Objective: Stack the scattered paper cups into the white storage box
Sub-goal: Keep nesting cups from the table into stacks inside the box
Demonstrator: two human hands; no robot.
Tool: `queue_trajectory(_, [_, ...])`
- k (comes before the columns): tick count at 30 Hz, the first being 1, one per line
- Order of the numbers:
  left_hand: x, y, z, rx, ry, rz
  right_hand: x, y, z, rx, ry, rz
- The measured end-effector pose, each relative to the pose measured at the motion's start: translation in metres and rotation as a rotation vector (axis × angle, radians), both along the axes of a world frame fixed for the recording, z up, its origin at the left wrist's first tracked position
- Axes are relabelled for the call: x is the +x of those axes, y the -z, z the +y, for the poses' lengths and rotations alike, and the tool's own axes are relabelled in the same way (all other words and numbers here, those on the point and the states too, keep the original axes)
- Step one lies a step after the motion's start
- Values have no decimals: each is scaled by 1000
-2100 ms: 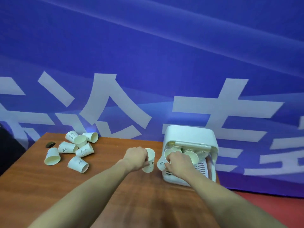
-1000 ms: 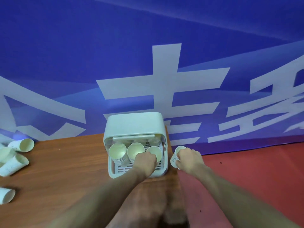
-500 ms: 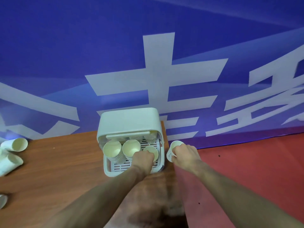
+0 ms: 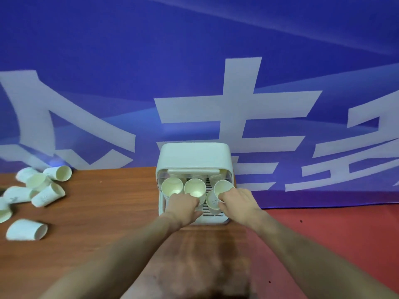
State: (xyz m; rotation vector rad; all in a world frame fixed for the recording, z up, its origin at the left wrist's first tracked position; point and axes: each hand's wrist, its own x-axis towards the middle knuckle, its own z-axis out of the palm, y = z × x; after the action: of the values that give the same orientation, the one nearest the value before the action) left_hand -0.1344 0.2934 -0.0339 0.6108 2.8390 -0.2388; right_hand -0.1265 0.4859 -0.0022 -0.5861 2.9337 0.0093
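The white storage box [image 4: 194,155] stands open at the table's far edge. Two stacks of paper cups, a left stack [image 4: 172,186] and a middle stack [image 4: 195,187], stand upright inside it. My right hand [image 4: 237,201] grips a paper cup [image 4: 223,187] by its rim, tilted, just above another cup [image 4: 212,201] in the box's right slot. My left hand [image 4: 183,205] is curled at the front of the middle stack, with its fingers hidden. Several scattered cups [image 4: 48,195] lie on their sides at the far left, one [image 4: 27,229] nearest to me.
The wooden table [image 4: 97,212] ends just right of the box, with red floor [image 4: 323,234] beyond. A blue banner [image 4: 194,61] with white characters hangs right behind the table.
My right hand brought its cup from outside the box's right wall to above the right cup inside. My left hand moved left, off that cup and to the middle stack.
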Motion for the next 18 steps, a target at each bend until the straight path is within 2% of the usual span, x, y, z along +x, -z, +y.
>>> queue_trajectory(10, [5,16,-40,-61,-58,-87,-13,33,-16,189,-4,-103])
queue_trajectory(18, [-12,36,-41,-45,10,-171,-26,58,-22,169,-29,-197])
